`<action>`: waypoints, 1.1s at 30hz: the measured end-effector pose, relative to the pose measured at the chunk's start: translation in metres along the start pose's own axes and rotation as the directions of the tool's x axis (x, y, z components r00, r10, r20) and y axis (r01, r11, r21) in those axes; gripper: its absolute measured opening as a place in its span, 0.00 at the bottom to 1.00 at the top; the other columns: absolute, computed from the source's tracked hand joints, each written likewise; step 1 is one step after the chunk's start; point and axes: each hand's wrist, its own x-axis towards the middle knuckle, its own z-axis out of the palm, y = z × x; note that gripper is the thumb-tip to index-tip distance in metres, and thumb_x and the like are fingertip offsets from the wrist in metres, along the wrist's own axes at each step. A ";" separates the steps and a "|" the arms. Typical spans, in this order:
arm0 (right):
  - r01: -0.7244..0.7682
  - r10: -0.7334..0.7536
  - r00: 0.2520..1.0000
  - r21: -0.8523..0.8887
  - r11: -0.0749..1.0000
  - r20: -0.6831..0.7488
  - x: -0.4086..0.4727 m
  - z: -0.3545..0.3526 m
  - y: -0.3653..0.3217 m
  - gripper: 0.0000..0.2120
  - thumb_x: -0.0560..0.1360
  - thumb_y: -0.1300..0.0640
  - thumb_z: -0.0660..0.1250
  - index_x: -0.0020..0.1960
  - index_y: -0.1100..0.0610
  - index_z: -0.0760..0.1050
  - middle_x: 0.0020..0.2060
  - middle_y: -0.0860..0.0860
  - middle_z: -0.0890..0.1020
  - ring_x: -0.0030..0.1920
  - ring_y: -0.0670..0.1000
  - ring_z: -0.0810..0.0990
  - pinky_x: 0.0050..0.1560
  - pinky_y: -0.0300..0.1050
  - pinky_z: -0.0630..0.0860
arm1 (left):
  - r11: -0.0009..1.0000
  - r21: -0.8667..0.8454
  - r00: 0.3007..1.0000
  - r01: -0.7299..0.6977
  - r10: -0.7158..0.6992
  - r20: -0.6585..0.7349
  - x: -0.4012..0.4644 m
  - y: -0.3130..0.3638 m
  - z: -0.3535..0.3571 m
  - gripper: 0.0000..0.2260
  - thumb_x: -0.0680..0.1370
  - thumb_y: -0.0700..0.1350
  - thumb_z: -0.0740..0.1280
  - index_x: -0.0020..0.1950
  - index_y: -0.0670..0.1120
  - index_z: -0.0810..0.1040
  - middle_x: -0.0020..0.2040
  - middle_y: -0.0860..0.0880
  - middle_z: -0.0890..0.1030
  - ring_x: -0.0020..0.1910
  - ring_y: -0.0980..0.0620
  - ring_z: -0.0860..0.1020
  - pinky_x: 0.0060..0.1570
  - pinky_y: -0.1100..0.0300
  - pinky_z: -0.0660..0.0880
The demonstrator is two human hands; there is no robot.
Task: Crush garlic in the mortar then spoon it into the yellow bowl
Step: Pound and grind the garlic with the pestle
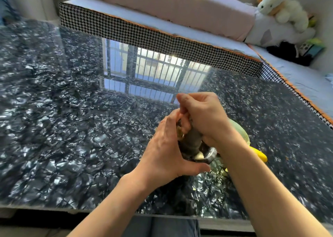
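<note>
Crushing step, by the look of it: right hand [203, 118] wrapped around the top of the dark pestle [191, 141], left hand [167, 150] curled against the near-left side of the mortar [210, 154], steadying it, thumb lying along the near rim. Pale garlic [199, 156] visible at the foot of the pestle inside the mortar, seemingly not yet fully mashed. Mortar near the middle-right of the dark marbled surface [72, 128], with the yellow bowl [241, 130] just beyond and to the right, largely hidden behind the right wrist. Something bright yellow [259, 154] poking out right of the forearm, possibly a spoon handle, though hard to tell. Next move probably more pounding, then setting the pestle aside and picking up a spoon. No obstacle between mortar and bowl; only the forearm across the bowl. Far off, a houndstooth-edged bench [162, 37] with a plush toy [281, 8] at far right.
</note>
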 end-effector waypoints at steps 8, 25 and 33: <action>0.084 -0.077 0.995 0.123 0.989 -0.064 -0.005 -0.014 -0.012 0.21 0.77 0.57 0.63 0.26 0.61 0.71 0.15 0.53 0.70 0.18 0.53 0.68 0.24 0.43 0.67 | 1.000 0.019 1.000 0.005 -0.006 0.017 0.001 -0.002 0.000 0.54 0.56 0.62 0.75 0.73 0.52 0.49 0.64 0.66 0.61 0.64 0.65 0.59 0.59 0.80 0.53; 0.041 -0.040 0.999 0.034 0.999 -0.037 -0.008 0.004 0.010 0.22 0.77 0.57 0.62 0.27 0.65 0.71 0.19 0.59 0.73 0.18 0.52 0.69 0.27 0.42 0.68 | 1.000 0.008 1.000 0.011 -0.011 -0.016 0.000 0.001 0.000 0.52 0.55 0.59 0.76 0.71 0.54 0.51 0.54 0.69 0.62 0.56 0.67 0.62 0.54 0.80 0.59; 0.188 -0.153 0.973 0.200 0.962 -0.175 -0.005 -0.021 -0.025 0.19 0.77 0.58 0.63 0.27 0.58 0.71 0.15 0.51 0.70 0.16 0.52 0.67 0.22 0.44 0.67 | 0.999 0.032 1.000 0.001 -0.002 0.028 0.000 -0.003 0.001 0.55 0.56 0.63 0.75 0.73 0.50 0.48 0.71 0.55 0.61 0.67 0.63 0.58 0.62 0.78 0.52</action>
